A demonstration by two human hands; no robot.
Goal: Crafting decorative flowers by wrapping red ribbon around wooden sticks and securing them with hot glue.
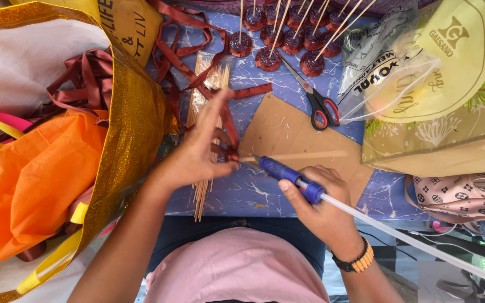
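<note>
My left hand (200,147) pinches a small folded piece of dark red ribbon (227,151) above the blue marbled tabletop (254,191). My right hand (321,207) grips a blue glue gun (287,175) with a long clear glue stick (411,238) trailing from its back. The gun's nozzle points left and meets the ribbon piece at my left fingertips. A brown cardboard sheet (304,140) lies just behind the gun. More red ribbon (183,50) trails across the table behind my left hand.
A bundle of thin wooden skewers (206,84) lies under my left hand. Red-and-black scissors (318,106) rest behind the cardboard. Several dark red ribbon rosettes on skewers (287,39) stand at the back. A gold bag (130,129) with orange and white material sits left; plastic and paper bags (439,73) sit right.
</note>
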